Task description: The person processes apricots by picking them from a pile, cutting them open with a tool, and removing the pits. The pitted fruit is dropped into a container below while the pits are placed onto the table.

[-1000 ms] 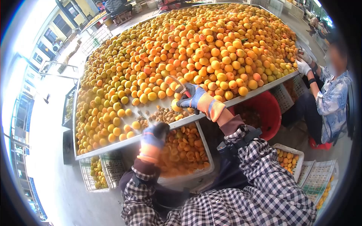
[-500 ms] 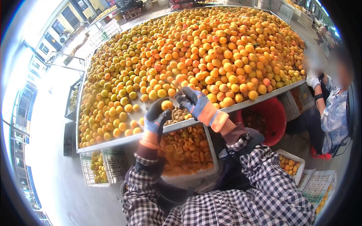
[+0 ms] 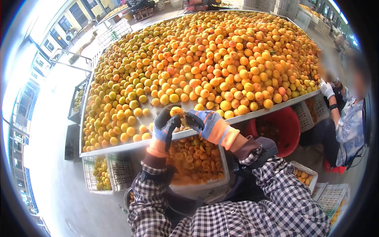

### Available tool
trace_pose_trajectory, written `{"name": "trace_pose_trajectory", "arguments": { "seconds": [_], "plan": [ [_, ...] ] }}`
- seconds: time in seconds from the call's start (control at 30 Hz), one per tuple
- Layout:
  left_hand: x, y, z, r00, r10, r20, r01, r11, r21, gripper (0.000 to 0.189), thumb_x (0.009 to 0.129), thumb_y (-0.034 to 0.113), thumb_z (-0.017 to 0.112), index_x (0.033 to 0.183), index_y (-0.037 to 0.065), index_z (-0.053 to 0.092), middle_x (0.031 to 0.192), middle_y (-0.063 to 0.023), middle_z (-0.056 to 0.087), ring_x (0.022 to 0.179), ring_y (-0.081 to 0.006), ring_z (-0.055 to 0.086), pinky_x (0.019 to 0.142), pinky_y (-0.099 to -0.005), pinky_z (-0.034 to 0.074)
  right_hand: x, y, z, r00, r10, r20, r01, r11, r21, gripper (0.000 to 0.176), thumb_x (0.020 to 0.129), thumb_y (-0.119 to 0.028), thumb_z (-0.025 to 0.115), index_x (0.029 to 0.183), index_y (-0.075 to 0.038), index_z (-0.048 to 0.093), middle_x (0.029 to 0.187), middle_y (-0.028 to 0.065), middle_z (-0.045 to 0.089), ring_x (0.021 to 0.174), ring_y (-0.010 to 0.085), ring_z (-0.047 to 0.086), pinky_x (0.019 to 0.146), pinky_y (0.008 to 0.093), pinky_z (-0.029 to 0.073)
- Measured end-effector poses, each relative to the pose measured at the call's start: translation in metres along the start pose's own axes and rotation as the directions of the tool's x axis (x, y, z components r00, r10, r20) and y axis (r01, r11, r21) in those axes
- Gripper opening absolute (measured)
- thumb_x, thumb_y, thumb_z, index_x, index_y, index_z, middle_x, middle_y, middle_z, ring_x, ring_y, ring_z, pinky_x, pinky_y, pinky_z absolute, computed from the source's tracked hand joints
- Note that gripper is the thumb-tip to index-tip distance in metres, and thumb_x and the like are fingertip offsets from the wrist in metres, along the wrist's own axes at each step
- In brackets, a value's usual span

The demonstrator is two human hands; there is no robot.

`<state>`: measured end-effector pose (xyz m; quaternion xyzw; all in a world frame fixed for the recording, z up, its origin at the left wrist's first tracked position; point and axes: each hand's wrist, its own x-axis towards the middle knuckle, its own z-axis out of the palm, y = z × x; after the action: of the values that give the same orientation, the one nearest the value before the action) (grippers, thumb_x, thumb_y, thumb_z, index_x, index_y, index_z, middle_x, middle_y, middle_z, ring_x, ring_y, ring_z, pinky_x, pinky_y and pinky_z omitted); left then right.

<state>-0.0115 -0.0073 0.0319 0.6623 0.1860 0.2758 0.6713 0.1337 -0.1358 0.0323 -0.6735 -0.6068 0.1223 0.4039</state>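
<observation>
My left hand [image 3: 162, 125], in a grey-blue and orange glove with dark fingers, is closed around one orange-yellow apricot [image 3: 176, 111]. Right beside the fruit, my right hand [image 3: 208, 124] in a matching glove has its fingers pinched together. Something thin seems to stick out of that pinch toward the apricot, too small to name. Both hands are over the near edge of a metal-rimmed table [image 3: 118, 150] heaped with apricots [image 3: 221, 67]. Below them stands a crate of split apricot halves [image 3: 195, 158]. A small pile of brown pits is mostly hidden behind my right hand.
A red tub [image 3: 282, 132] stands under the table on the right. Crates of fruit [image 3: 103, 173] are on the floor at left, with another small crate [image 3: 306, 175] at right. A co-worker in white gloves [image 3: 327, 89] sits at the table's right end.
My right hand has come down and left from over the fruit to the apricot in my left hand. The left hand stays nearly in place, still holding the apricot.
</observation>
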Motion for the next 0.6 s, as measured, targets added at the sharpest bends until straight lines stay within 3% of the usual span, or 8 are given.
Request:
{"name": "trace_pose_trajectory", "arguments": {
  "seconds": [0.07, 0.17, 0.27, 0.33, 0.37, 0.47, 0.5, 0.6],
  "plan": [
    [0.004, -0.008, -0.006, 0.989, 0.148, -0.020, -0.145, 0.982, 0.120, 0.047, 0.086, 0.030, 0.068, 0.120, -0.001, 0.058, 0.092, -0.0020, 0.062, 0.077, -0.0089, 0.056, 0.068, -0.0219, 0.045, -0.001, -0.002, 0.006, 1.000, 0.029, -0.008, -0.028, 0.994, 0.108, 0.029, 0.084, -0.008, 0.062, 0.112, -0.005, 0.058, 0.091, 0.0172, 0.065, 0.087, 0.0360, 0.064, 0.070, 0.0384, 0.052],
    [0.003, -0.013, 0.001, 0.982, 0.172, -0.073, -0.166, 0.983, 0.080, 0.045, 0.085, 0.028, 0.069, 0.118, -0.001, 0.059, 0.093, -0.0021, 0.063, 0.077, -0.0078, 0.056, 0.067, -0.0208, 0.045, 0.000, 0.008, 0.014, 0.999, 0.026, 0.036, -0.030, 0.994, 0.107, 0.035, 0.087, -0.021, 0.059, 0.119, -0.009, 0.055, 0.095, 0.0165, 0.066, 0.090, 0.0352, 0.063, 0.074, 0.0410, 0.052],
    [-0.004, -0.001, 0.003, 0.985, 0.119, -0.125, -0.098, 0.982, 0.164, 0.038, 0.085, 0.017, 0.065, 0.117, -0.002, 0.059, 0.096, -0.0046, 0.064, 0.077, -0.0089, 0.057, 0.067, -0.0226, 0.047, -0.001, 0.010, 0.023, 1.000, 0.007, 0.029, -0.012, 0.982, 0.190, 0.034, 0.083, -0.015, 0.063, 0.115, -0.009, 0.055, 0.097, 0.0167, 0.066, 0.092, 0.0345, 0.064, 0.075, 0.0412, 0.051],
    [-0.002, -0.010, -0.001, 0.987, 0.080, -0.136, -0.077, 0.996, 0.034, 0.041, 0.082, 0.013, 0.066, 0.118, -0.004, 0.058, 0.098, -0.0075, 0.065, 0.080, -0.0131, 0.060, 0.067, -0.0259, 0.050, -0.001, 0.004, 0.012, 0.999, -0.022, 0.041, 0.018, 0.995, 0.098, 0.032, 0.083, -0.014, 0.062, 0.114, -0.009, 0.057, 0.097, 0.0164, 0.066, 0.092, 0.0344, 0.064, 0.076, 0.0408, 0.051],
    [-0.002, -0.006, -0.005, 0.992, 0.046, -0.117, -0.036, 0.995, 0.094, 0.044, 0.081, 0.013, 0.066, 0.120, -0.004, 0.056, 0.097, -0.0075, 0.064, 0.081, -0.0137, 0.061, 0.069, -0.0253, 0.050, 0.000, -0.005, 0.008, 0.997, 0.017, 0.072, -0.019, 0.999, 0.029, 0.031, 0.084, -0.013, 0.062, 0.114, -0.008, 0.059, 0.097, 0.0157, 0.065, 0.091, 0.0338, 0.064, 0.075, 0.0400, 0.050],
    [0.000, 0.007, -0.002, 0.998, 0.064, -0.008, -0.065, 0.991, -0.118, 0.054, 0.075, 0.010, 0.079, 0.122, -0.004, 0.056, 0.101, -0.0054, 0.063, 0.090, -0.0146, 0.060, 0.082, -0.0277, 0.050, 0.002, 0.005, 0.019, 1.000, 0.005, 0.010, -0.006, 0.988, 0.156, 0.034, 0.087, -0.019, 0.060, 0.118, -0.007, 0.056, 0.097, 0.0177, 0.065, 0.089, 0.0363, 0.063, 0.074, 0.0420, 0.050],
    [0.005, -0.009, -0.016, 0.990, 0.142, -0.013, -0.142, 0.989, 0.040, 0.053, 0.075, 0.010, 0.079, 0.121, -0.004, 0.056, 0.102, -0.0050, 0.064, 0.091, -0.0151, 0.061, 0.082, -0.0276, 0.050, 0.001, -0.001, 0.014, 0.998, 0.034, 0.056, -0.040, 0.991, 0.129, 0.034, 0.087, -0.020, 0.060, 0.118, -0.007, 0.055, 0.096, 0.0182, 0.065, 0.088, 0.0371, 0.063, 0.073, 0.0427, 0.050],
    [0.007, -0.011, -0.012, 0.982, 0.186, -0.029, -0.185, 0.981, 0.060, 0.046, 0.077, 0.012, 0.076, 0.117, -0.002, 0.059, 0.102, -0.0072, 0.065, 0.094, -0.0158, 0.061, 0.085, -0.0293, 0.049, 0.000, -0.014, -0.010, 0.984, 0.133, 0.119, -0.141, 0.988, 0.061, 0.030, 0.089, -0.021, 0.056, 0.115, -0.006, 0.055, 0.092, 0.0195, 0.065, 0.085, 0.0383, 0.063, 0.071, 0.0434, 0.050]
  ]
}}
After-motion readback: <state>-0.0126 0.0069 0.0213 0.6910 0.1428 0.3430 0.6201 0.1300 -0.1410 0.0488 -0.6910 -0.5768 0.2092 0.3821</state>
